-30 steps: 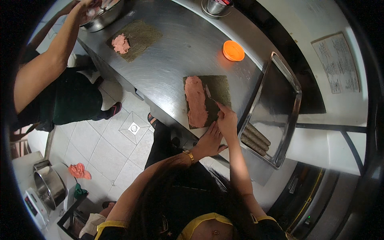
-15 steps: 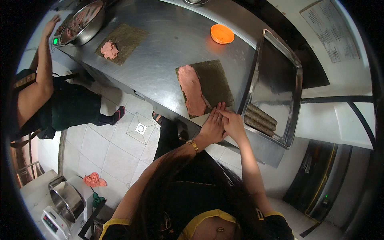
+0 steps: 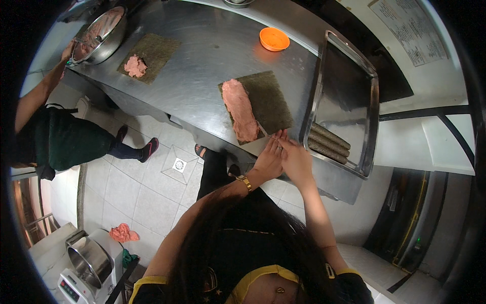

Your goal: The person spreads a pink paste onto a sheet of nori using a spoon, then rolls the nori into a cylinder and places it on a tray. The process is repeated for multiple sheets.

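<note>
The seaweed sheet (image 3: 263, 104) lies flat on the steel table (image 3: 202, 66), a strip of pink paste (image 3: 240, 109) along its left side. Both hands meet at its near corner: the left hand (image 3: 268, 159) and right hand (image 3: 296, 162) press together, fingers (image 3: 280, 138) narrow and pinching the sheet's edge, as far as can be told. The thin sheet could tear, or the paste squeeze out at the ends, if the edge is pulled unevenly. Finished rolls (image 3: 329, 144) lie in the tray (image 3: 372, 109) just to the right; an orange bowl (image 3: 274, 38) sits further back.
</note>
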`<state>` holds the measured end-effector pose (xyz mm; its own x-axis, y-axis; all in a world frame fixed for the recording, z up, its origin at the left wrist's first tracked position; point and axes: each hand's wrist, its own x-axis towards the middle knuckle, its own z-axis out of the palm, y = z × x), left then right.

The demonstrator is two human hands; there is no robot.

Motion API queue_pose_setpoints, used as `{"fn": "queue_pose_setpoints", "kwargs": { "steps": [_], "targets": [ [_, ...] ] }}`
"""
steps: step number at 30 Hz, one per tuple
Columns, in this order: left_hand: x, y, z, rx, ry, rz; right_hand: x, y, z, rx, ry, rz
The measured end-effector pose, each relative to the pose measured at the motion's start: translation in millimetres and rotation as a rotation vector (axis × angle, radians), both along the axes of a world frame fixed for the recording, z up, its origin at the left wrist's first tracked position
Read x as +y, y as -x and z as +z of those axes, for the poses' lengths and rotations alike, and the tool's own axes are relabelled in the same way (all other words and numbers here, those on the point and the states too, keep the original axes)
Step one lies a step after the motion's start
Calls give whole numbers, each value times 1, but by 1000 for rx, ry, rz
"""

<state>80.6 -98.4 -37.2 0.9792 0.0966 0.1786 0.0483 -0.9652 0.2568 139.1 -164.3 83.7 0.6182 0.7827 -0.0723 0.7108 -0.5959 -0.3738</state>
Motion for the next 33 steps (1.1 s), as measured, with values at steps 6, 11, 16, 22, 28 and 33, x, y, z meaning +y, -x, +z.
{"fn": "queue_pose_setpoints", "kwargs": {
  "steps": [6, 11, 16, 22, 28, 33],
  "targets": [
    [-2, 5, 4, 3, -58, 21, -11, 27, -8, -15, 113, -7],
    [-4, 3, 1, 48, -119, 36, -7, 19, 12, 37, 168, -40],
    [-4, 2, 3, 36, -181, 32, 2, 31, -9, -121, 40, -11],
    [-4, 3, -14, -195, 192, 2, -10, 56, -29, -225, -80, 149],
    [-3, 2, -7, -43, -163, 82, 0, 32, -12, -197, -51, 122],
    [-6, 1, -12, -94, -195, 93, 2, 46, -46, -345, 20, 170]
  ]
}}
